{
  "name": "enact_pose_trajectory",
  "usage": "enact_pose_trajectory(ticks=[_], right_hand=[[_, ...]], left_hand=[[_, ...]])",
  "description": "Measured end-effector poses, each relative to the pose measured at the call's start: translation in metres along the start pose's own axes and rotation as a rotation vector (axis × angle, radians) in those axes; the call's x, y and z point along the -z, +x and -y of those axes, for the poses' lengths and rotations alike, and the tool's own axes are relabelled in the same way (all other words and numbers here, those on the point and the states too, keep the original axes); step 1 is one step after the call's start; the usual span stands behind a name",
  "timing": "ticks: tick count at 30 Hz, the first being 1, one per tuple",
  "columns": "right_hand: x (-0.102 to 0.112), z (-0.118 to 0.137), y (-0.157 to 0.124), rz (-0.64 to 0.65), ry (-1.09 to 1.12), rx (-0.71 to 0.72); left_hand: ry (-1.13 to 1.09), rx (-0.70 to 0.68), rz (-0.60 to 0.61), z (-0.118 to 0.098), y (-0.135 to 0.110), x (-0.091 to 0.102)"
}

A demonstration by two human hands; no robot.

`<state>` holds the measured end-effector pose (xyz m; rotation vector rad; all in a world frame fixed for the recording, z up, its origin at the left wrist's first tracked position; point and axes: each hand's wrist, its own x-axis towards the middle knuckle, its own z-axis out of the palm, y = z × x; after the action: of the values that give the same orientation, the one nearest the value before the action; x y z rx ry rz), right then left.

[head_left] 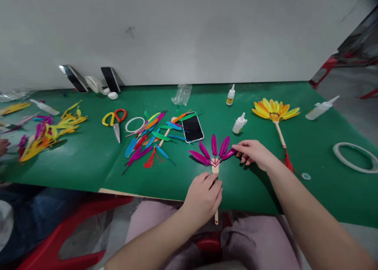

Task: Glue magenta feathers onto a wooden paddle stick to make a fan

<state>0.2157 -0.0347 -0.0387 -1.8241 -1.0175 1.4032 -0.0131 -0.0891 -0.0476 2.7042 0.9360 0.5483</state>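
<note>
A pale wooden fan handle (215, 169) points toward me over the table's front edge, its lower end past the edge. Several magenta feathers (214, 145) spread from its head like a fan. My left hand (203, 195) is closed around the handle just below the head. At the rightmost magenta feather (228, 154), my right hand (253, 153) pinches the outer tip between thumb and fingers. A white glue bottle (238, 125) stands just beyond the right hand. To the right lies a yellow and orange feather fan (276, 111) with a red tassel (287, 161).
Left of the fan lie a phone (193, 127), mixed coloured feathers (150, 134), a white ring (135, 124) and scissors (115, 124). Another glue bottle (230, 95) stands near the wall. At right are a tape roll (356, 158) and a long-nozzled bottle (320, 109). A person sits at far left.
</note>
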Motion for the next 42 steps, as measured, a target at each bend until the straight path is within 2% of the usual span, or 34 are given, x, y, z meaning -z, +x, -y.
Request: enact_pose_trajectory(ticks=[6, 22, 30, 37, 42], right_hand=[[0.002, 0.003, 0.005, 0.144, -0.097, 0.011], [-0.008, 0.000, 0.009, 0.072, -0.086, 0.018], [-0.004, -0.002, 0.010, 0.125, -0.099, 0.034], [-0.002, 0.005, 0.004, 0.183, 0.000, 0.014], [-0.005, 0.006, 0.004, 0.212, -0.038, 0.006]], left_hand=[[-0.008, -0.022, -0.046, 0.001, 0.000, -0.004], [0.007, -0.032, -0.079, 0.003, 0.003, -0.006], [-0.002, -0.038, -0.084, 0.004, 0.003, -0.006], [0.002, -0.046, -0.079, 0.004, 0.004, -0.005], [0.005, -0.055, -0.100, 0.004, 0.004, -0.006]])
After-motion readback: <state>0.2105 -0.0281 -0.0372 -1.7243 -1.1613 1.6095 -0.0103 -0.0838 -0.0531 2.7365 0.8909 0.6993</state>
